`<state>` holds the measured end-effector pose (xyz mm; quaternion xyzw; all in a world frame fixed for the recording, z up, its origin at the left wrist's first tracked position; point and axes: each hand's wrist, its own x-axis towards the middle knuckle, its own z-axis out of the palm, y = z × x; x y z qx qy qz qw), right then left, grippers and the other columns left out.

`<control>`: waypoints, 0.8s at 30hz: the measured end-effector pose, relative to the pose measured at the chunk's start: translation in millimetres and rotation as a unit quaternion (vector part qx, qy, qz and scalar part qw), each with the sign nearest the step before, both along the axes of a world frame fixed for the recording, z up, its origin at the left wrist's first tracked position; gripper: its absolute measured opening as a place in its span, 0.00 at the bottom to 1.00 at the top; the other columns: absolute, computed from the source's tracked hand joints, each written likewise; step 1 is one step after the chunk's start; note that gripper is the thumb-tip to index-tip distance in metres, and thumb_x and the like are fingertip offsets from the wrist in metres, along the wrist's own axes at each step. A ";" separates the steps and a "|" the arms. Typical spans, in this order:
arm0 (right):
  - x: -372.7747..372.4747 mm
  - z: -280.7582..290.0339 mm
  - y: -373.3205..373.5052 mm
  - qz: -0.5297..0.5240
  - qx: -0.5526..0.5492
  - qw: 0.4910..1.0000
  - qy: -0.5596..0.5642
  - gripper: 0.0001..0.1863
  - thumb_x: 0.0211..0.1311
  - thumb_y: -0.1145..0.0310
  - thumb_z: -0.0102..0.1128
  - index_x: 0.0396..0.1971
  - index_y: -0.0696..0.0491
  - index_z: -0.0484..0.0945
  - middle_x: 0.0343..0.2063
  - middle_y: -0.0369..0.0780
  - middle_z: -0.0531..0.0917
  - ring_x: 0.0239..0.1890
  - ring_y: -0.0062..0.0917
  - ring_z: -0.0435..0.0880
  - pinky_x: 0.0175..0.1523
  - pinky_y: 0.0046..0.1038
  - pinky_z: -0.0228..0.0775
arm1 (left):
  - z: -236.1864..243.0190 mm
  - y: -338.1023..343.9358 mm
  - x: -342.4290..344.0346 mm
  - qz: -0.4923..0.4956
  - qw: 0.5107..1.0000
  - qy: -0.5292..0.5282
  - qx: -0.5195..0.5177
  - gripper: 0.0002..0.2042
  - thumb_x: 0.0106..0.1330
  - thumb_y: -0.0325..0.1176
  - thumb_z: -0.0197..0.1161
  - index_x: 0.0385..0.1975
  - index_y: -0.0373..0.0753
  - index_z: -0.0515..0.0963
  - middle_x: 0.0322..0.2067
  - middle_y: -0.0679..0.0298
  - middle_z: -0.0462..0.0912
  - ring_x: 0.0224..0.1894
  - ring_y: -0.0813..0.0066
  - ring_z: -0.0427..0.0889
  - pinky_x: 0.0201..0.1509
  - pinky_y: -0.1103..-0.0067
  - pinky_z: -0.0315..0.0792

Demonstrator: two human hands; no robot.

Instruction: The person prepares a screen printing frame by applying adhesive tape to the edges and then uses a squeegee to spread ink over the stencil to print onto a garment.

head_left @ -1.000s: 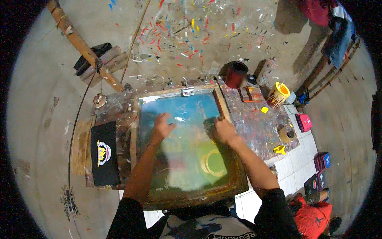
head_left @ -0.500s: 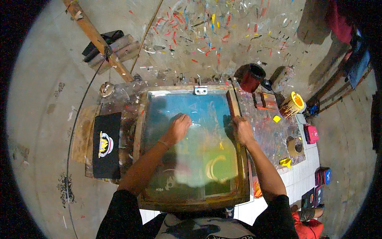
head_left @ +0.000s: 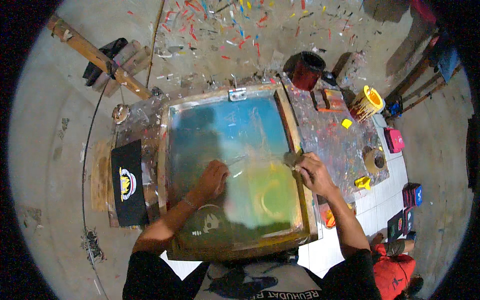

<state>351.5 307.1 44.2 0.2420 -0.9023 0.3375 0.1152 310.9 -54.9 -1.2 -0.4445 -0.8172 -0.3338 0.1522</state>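
Note:
A screen-printing screen in a wooden frame (head_left: 162, 157) lies on the paint-spattered workbench (head_left: 332, 147); its mesh (head_left: 252, 132) shades from blue to yellow-green and carries faint stencil shapes. A metal hinge clamp (head_left: 237, 94) sits on the far rail. My left hand (head_left: 212, 177) rests low over the mesh with fingers curled; what they hold, if anything, is hidden. My right hand (head_left: 315, 172) is closed at the frame's right rail around a small greyish thing (head_left: 294, 161) I cannot make out. Faint shiny streaks cross the mesh between both hands.
Black printed cloth (head_left: 129, 185) lies left; a leaning wooden pole (head_left: 85, 50) stands beyond. At right are a dark red can (head_left: 306, 70), a paint-streaked yellow container (head_left: 366, 105), a tape roll (head_left: 374, 161) and folded printed fabrics (head_left: 394, 140). A co-worker in red (head_left: 392, 275) is at lower right.
My left hand has moved down over the mesh, toward me, its fingers more curled. My right hand is also lower along the right rail. The view has shifted slightly.

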 end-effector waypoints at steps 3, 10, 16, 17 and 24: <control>21.0 4.8 3.5 -0.002 0.030 1.000 -0.008 0.05 0.53 0.77 0.60 0.31 0.58 0.77 0.33 0.46 0.80 0.43 0.45 0.77 0.54 0.41 0.67 | 23.6 -7.3 31.3 -0.022 0.999 -0.028 -0.033 0.11 0.53 0.18 0.60 0.34 0.35 0.69 0.33 0.53 0.72 0.36 0.54 0.73 0.44 0.63 0.69; 62.7 -8.0 -1.4 -0.040 0.036 0.998 -0.014 0.09 0.51 0.79 0.61 0.34 0.58 0.78 0.34 0.45 0.81 0.45 0.44 0.77 0.52 0.38 0.71 | 36.1 -5.7 64.2 -0.006 0.999 -0.009 -0.052 0.11 0.53 0.19 0.62 0.35 0.35 0.69 0.33 0.55 0.73 0.37 0.55 0.74 0.44 0.65 0.71; 77.2 -8.9 -1.8 -0.055 0.020 0.998 0.005 0.08 0.52 0.79 0.61 0.34 0.58 0.78 0.36 0.45 0.82 0.46 0.44 0.77 0.52 0.37 0.72 | 21.4 -7.3 83.4 -0.004 0.994 -0.024 -0.107 0.09 0.56 0.24 0.63 0.33 0.36 0.70 0.35 0.55 0.74 0.39 0.56 0.75 0.46 0.66 0.73; 77.3 -11.3 0.8 -0.056 0.014 0.998 0.005 0.08 0.52 0.78 0.61 0.34 0.58 0.78 0.36 0.45 0.82 0.46 0.44 0.77 0.52 0.37 0.72 | 15.2 -6.4 87.4 -0.001 0.993 -0.029 -0.115 0.09 0.57 0.25 0.64 0.33 0.37 0.70 0.35 0.55 0.74 0.40 0.56 0.75 0.46 0.66 0.73; 88.4 -6.0 0.1 -0.053 0.002 0.999 0.009 0.05 0.53 0.81 0.58 0.32 0.59 0.76 0.33 0.45 0.81 0.41 0.42 0.79 0.47 0.35 0.72 | 7.6 -9.6 101.8 0.022 0.995 -0.069 -0.068 0.09 0.59 0.28 0.64 0.35 0.38 0.71 0.36 0.56 0.75 0.43 0.55 0.76 0.50 0.64 0.71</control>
